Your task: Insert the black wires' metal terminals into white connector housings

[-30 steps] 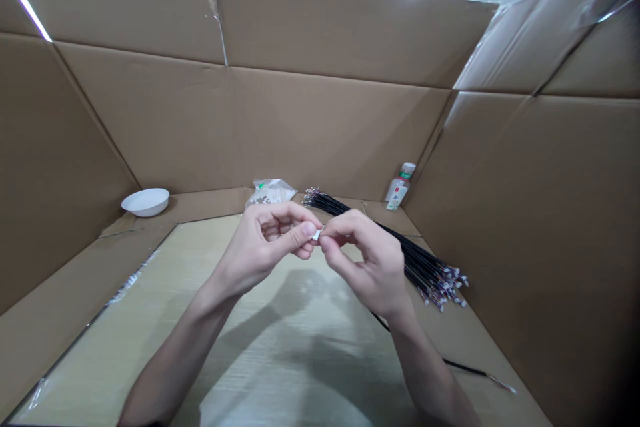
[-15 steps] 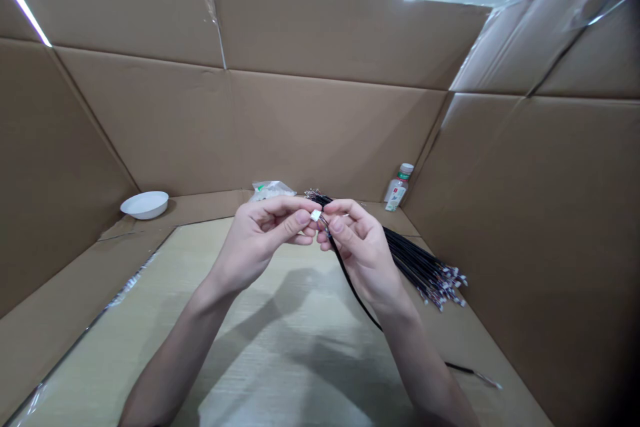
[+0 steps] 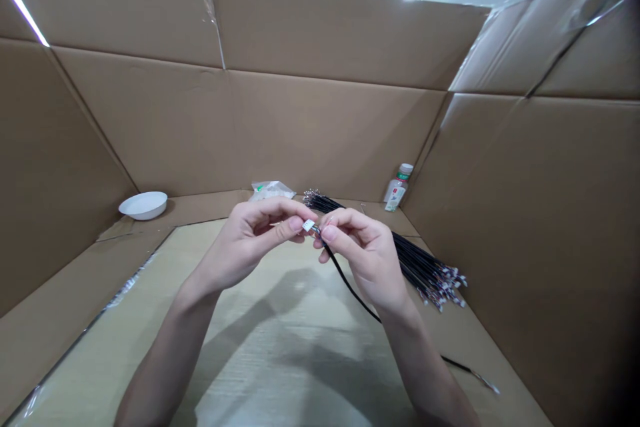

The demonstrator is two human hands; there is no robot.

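And here we are, up above the table, two bare hands close together, and right between them sits one small white plug! The left hand has it, thumb and fingertips pinched narrow, the plug poking out just past the thumb tip toward the other side. Over to the right hand, thumb and fingers drawn tight on one black cable, gripping near its end, where thin wires run up to the plug; how many wires, too small to count. Whether they are seated inside it, I cannot tell. The cable drops from the right fingers, curves down and slips behind the right forearm; beyond it, a black length shows with one loose wire end. Look past that forearm: one big bundle of black cables, far too many to number, white tips crowding the near end. Round the back now, one white bowl off to the left, one clear bag behind the left hand, and one bottle near the right corner, all inside cardboard walls.
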